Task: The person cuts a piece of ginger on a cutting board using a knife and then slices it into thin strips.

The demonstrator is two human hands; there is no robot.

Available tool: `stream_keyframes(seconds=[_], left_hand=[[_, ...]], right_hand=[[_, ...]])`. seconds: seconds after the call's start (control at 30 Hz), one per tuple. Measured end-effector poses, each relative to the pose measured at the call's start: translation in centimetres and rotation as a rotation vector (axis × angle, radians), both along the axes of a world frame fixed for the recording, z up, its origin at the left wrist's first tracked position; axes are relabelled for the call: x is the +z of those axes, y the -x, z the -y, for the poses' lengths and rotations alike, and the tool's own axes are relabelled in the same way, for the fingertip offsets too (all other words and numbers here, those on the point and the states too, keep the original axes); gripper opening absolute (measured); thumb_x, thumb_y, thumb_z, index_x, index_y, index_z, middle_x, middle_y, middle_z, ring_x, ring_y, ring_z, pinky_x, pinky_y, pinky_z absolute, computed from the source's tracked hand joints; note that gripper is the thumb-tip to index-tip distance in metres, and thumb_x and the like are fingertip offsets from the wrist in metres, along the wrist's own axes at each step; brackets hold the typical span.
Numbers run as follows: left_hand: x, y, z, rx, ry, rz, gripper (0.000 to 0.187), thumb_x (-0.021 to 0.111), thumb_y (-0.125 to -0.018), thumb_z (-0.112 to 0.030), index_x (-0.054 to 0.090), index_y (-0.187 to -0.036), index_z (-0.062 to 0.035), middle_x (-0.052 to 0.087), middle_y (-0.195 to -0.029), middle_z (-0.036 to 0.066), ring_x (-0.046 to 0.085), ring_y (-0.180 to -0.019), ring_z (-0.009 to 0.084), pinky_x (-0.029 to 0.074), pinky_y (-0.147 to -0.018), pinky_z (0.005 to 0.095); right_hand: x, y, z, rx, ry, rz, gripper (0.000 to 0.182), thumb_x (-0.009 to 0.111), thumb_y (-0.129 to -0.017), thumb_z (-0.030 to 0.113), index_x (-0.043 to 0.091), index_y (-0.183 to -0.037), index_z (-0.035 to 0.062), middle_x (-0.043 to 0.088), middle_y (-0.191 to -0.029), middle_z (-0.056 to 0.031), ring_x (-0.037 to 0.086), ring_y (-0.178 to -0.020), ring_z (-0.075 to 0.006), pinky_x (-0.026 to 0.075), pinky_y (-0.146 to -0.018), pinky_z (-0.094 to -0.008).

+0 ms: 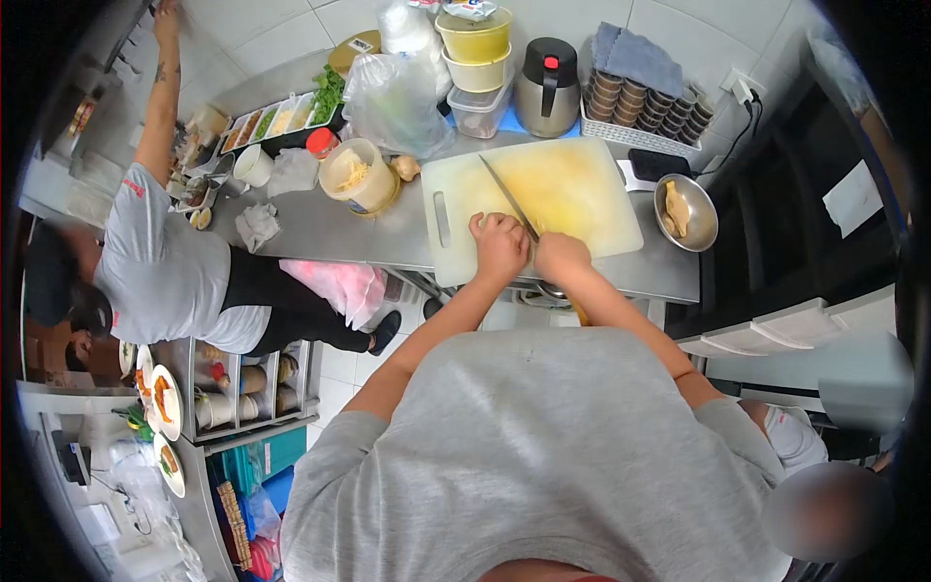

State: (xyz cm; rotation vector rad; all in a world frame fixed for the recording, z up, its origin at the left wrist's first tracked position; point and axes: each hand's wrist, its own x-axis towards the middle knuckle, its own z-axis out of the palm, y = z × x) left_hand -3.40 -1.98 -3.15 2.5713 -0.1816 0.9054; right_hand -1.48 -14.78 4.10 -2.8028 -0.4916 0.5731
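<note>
A yellow-stained white cutting board (592,184) lies on the steel counter. My right hand (562,258) is closed around the handle of a kitchen knife (506,192), whose blade slants across the board towards the far left. Close to the blade on its left side, my left hand (500,242) rests on the board with its fingers curled. What lies under those fingers is hidden. Small pale yellow bits (540,224) show beside the blade. Left of the board stands a plastic tub (351,199) with pale cut strips in it, and a piece of ginger (405,168) lies near it.
A metal bowl (709,215) holding peeled ginger-like pieces stands right of the board. Stacked tubs (475,73), a steel jug (545,102) and a basket (645,131) of brown cups line the wall. A co-worker (175,262) reaches up at the left; another person (795,436) is behind, right.
</note>
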Motion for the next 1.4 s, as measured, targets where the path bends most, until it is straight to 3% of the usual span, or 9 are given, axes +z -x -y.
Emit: stream_keyframes(seconds=[0.37,0.77,0.93,1.03,1.13,1.23,1.4], left_hand=[[-0.5,0.3,0.2,0.003,-0.005,0.009,0.007,0.064,-0.069,-0.015,0.063,-0.066,-0.0084,0.060,-0.079,0.003,0.053,-0.092,0.0237,0.027,-0.093,0.0514],[-0.1,0.4,0.5,-0.009,-0.017,0.019,0.010,0.063,-0.074,-0.017,0.064,-0.079,-0.0087,0.062,-0.087,0.004,0.052,-0.095,0.0238,0.027,-0.095,0.0506],[-0.3,0.3,0.2,0.021,0.025,0.034,0.011,0.063,-0.074,-0.016,0.065,-0.082,-0.0093,0.062,-0.089,0.003,0.052,-0.095,0.0236,0.027,-0.094,0.0498],[-0.7,0.0,-0.1,0.040,0.067,0.040,0.011,0.063,-0.075,-0.015,0.066,-0.084,-0.0093,0.062,-0.089,0.003,0.052,-0.095,0.0241,0.028,-0.093,0.0479],[-1.4,-0.5,-0.4,-0.012,0.128,-0.016,0.012,0.063,-0.076,-0.013,0.067,-0.086,-0.0098,0.062,-0.091,0.004,0.054,-0.094,0.0244,0.030,-0.092,0.0448],[-0.7,-1.3,-1.1,-0.092,0.172,-0.169,0.014,0.063,-0.076,-0.011,0.068,-0.090,-0.0104,0.062,-0.093,0.005,0.055,-0.095,0.0250,0.033,-0.090,0.0422],[0.7,-3.1,-2.8,-0.205,0.152,-0.491,0.027,0.062,-0.076,-0.010,0.065,-0.104,-0.0093,0.060,-0.103,0.011,0.055,-0.100,0.0294,0.039,-0.086,0.0426]], right_hand=[[-1.8,-0.9,0.1,-0.002,-0.034,-0.012,0.038,0.050,-0.086,0.033,0.069,-0.089,0.0015,0.067,-0.092,-0.0213,0.066,-0.088,-0.0355,0.051,-0.077,-0.0435],[-2.5,-1.5,3.5,-0.042,-0.191,0.057,0.041,0.051,-0.088,0.040,0.067,-0.095,0.0029,0.067,-0.090,-0.0197,0.064,-0.087,-0.0347,0.049,-0.077,-0.0440],[-1.5,-2.4,5.9,-0.043,-0.225,0.061,0.041,0.050,-0.089,0.040,0.066,-0.096,0.0031,0.066,-0.077,-0.0185,0.065,-0.073,-0.0348,0.050,-0.073,-0.0433],[-1.4,-3.1,7.7,-0.123,-0.326,-0.073,0.041,0.051,-0.090,0.038,0.063,-0.097,-0.0004,0.064,-0.066,-0.0172,0.062,-0.050,-0.0279,0.051,-0.061,-0.0392],[-1.1,-3.2,9.0,-0.202,-0.410,-0.216,0.040,0.051,-0.092,0.035,0.060,-0.100,-0.0028,0.058,-0.057,-0.0125,0.055,-0.039,-0.0209,0.047,-0.044,-0.0349],[-3.4,-3.1,9.7,-0.354,-0.605,-0.362,0.038,0.052,-0.091,0.032,0.058,-0.098,-0.0048,0.055,-0.054,-0.0120,0.053,-0.038,-0.0208,0.045,-0.041,-0.0356],[-4.2,-3.0,9.8,-0.381,-0.662,-0.347,0.036,0.052,-0.091,0.031,0.058,-0.096,-0.0042,0.053,-0.052,-0.0093,0.052,-0.037,-0.0205,0.044,-0.039,-0.0357]])
